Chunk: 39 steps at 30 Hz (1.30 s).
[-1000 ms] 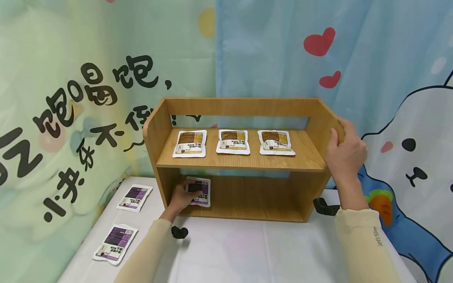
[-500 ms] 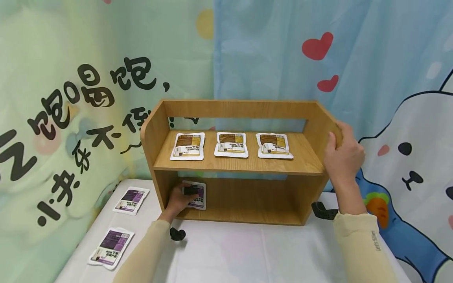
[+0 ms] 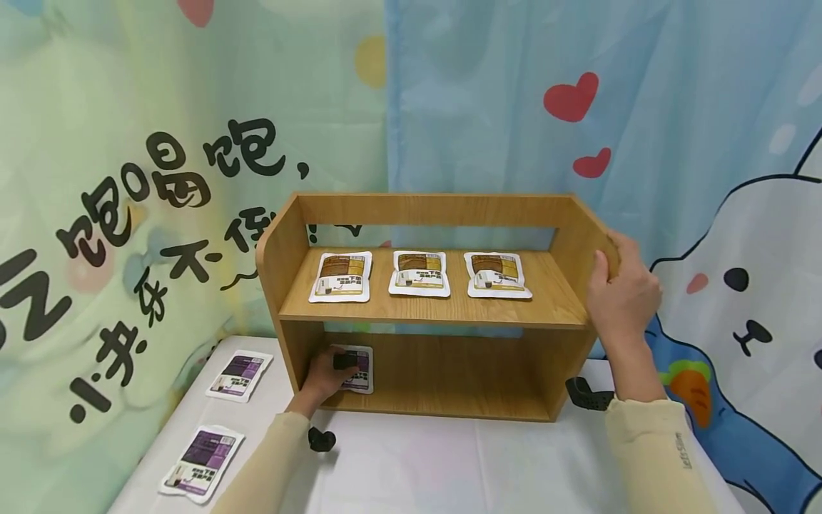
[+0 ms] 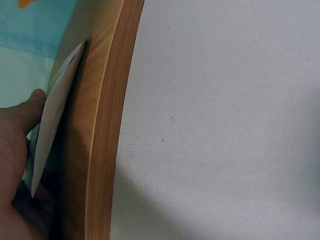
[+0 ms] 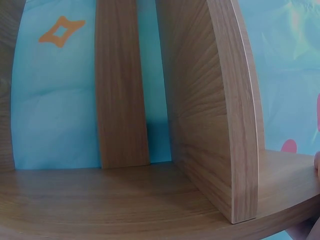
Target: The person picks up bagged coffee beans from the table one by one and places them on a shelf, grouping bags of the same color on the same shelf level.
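In the head view a two-tier wooden shelf [image 3: 443, 320] stands on the table. My left hand [image 3: 321, 376] reaches into the lower tier at its left end and pinches a purple and white packet [image 3: 364, 370]. The left wrist view shows this packet [image 4: 52, 122] edge-on and tilted, with the thumb on one face; the fingers behind it are partly hidden. My right hand [image 3: 624, 294] grips the upper edge of the shelf's right side panel, thumb on the inner side. Only a bit of that hand [image 5: 306, 227] enters the right wrist view, at the panel's edge.
Three brown and white packets, left [image 3: 340, 277], middle [image 3: 419, 273] and right [image 3: 497, 275], lie in a row on the upper tier. Two purple packets, one farther [image 3: 240, 375] and one nearer [image 3: 202, 464], lie on the white tabletop [image 3: 437, 464] left of the shelf. Printed curtains hang behind.
My left hand has shifted the purple packet slightly left, closer to the shelf's left wall. The right hand keeps its grip on the side panel. The head view has tilted a little.
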Each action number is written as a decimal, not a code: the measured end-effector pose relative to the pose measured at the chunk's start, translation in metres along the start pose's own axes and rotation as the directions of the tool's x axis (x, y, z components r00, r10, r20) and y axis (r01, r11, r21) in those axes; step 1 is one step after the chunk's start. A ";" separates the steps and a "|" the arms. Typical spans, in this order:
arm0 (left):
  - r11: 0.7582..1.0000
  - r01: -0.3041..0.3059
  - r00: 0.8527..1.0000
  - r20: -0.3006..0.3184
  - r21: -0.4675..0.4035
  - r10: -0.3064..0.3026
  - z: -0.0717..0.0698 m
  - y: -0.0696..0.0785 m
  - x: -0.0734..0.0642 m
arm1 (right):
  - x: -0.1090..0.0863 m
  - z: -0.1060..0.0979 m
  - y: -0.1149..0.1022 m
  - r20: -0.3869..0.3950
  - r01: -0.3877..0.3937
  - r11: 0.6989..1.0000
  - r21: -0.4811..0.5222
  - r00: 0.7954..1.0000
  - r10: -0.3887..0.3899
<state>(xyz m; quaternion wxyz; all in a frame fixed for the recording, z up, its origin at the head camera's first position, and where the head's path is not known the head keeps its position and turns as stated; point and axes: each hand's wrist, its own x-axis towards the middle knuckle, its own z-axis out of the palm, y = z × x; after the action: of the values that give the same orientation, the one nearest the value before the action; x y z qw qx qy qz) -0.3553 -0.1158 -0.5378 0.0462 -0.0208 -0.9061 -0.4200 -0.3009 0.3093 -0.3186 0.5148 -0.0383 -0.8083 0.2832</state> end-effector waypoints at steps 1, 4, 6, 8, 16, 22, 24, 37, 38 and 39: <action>1.000 0.000 1.000 -0.001 -0.003 0.000 0.000 0.000 -0.001 | 0.000 0.000 0.000 0.003 0.003 1.000 0.002 1.000 -0.003; 1.000 -0.016 1.000 -0.013 -0.007 0.016 -0.001 0.002 -0.002 | 0.001 -0.001 0.000 0.004 0.007 1.000 0.006 1.000 -0.007; 1.000 -0.018 1.000 -0.014 -0.004 0.018 -0.001 0.003 -0.002 | 0.001 -0.001 0.000 0.002 0.000 1.000 0.004 1.000 0.000; 1.000 -0.016 1.000 -0.009 0.003 0.016 -0.001 0.003 -0.002 | 0.002 -0.001 0.000 -0.002 -0.007 1.000 -0.001 1.000 0.007; 0.999 -0.005 0.999 -0.034 0.043 0.006 0.000 0.002 -0.009 | 0.001 0.003 -0.004 0.028 -0.016 1.000 0.004 0.999 0.016; 0.996 0.011 0.999 -0.042 0.090 -0.007 0.005 0.009 -0.018 | -0.004 -0.001 0.000 0.027 -0.032 0.999 0.001 0.999 0.032; 0.992 0.024 0.998 -0.057 0.124 -0.017 0.006 0.013 -0.020 | -0.003 -0.001 0.000 0.023 -0.021 1.000 -0.002 1.000 0.021; 0.934 0.007 0.995 -0.095 0.357 0.029 -0.010 0.035 -0.047 | 0.001 -0.002 -0.002 0.017 -0.027 1.000 -0.005 0.999 0.027; 0.937 -0.017 0.995 -0.086 0.349 0.050 -0.013 0.035 -0.052 | 0.000 -0.002 -0.002 0.019 -0.030 1.000 -0.004 0.999 0.030; 0.940 -0.040 0.995 -0.076 0.340 0.070 -0.015 0.033 -0.056 | -0.001 -0.002 -0.003 0.019 -0.029 1.000 -0.002 0.999 0.029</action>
<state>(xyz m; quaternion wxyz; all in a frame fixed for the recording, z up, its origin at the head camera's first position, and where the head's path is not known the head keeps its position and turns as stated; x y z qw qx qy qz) -0.2959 -0.1063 -0.5087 0.1001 -0.0197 -0.9609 -0.2575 -0.2987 0.3076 -0.3172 0.5029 -0.0476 -0.8127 0.2903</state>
